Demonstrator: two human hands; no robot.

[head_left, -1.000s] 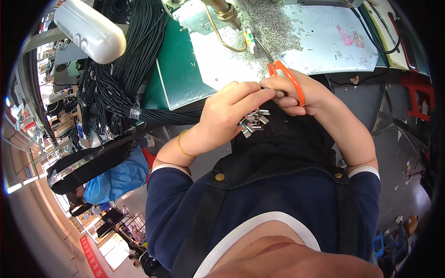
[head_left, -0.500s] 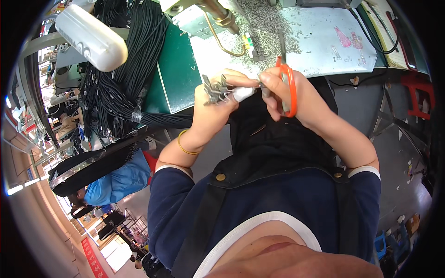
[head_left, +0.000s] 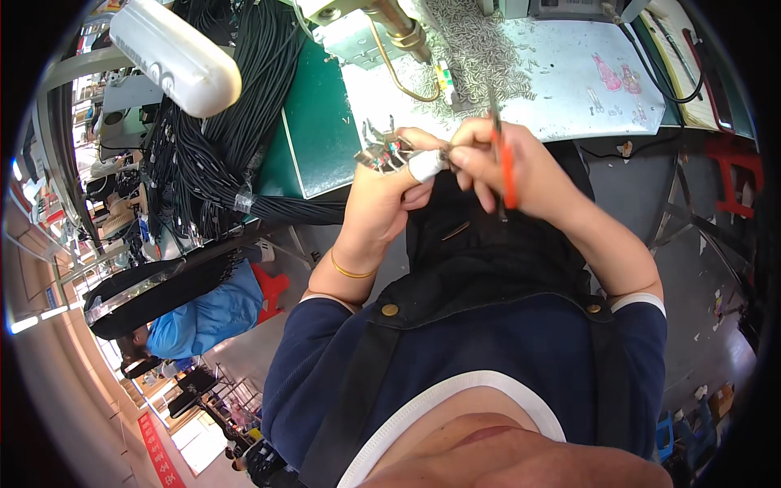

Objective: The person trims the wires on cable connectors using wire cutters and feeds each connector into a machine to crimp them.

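Note:
My left hand (head_left: 382, 191) is closed around a bunch of silver metal-ended pieces (head_left: 382, 153), which fan out past its outer side with bits of red and green among them. A white wrap (head_left: 426, 166) covers what looks like its thumb. My right hand (head_left: 529, 167) carries scissors (head_left: 509, 172) with orange handles, their dark blades pointing up toward the worktable. Its thumb and forefinger pinch at the left fingertips, where a small dark piece is partly hidden. Both hands meet above my black apron (head_left: 488, 252), just off the table's near edge.
A bench machine (head_left: 399, 32) with a bent tube stands over a pale sheet (head_left: 569, 81) strewn with small metal parts (head_left: 480, 53). Black cables (head_left: 236, 106) lie in bundles on the left, beneath a white lamp-like cylinder (head_left: 179, 61). A person in blue (head_left: 211, 313) sits further left.
My left forearm has shifted a little right and the metal-ended pieces have turned and spread. The scissors have swung nearly edge-on in my right hand. The whole view has shifted slightly.

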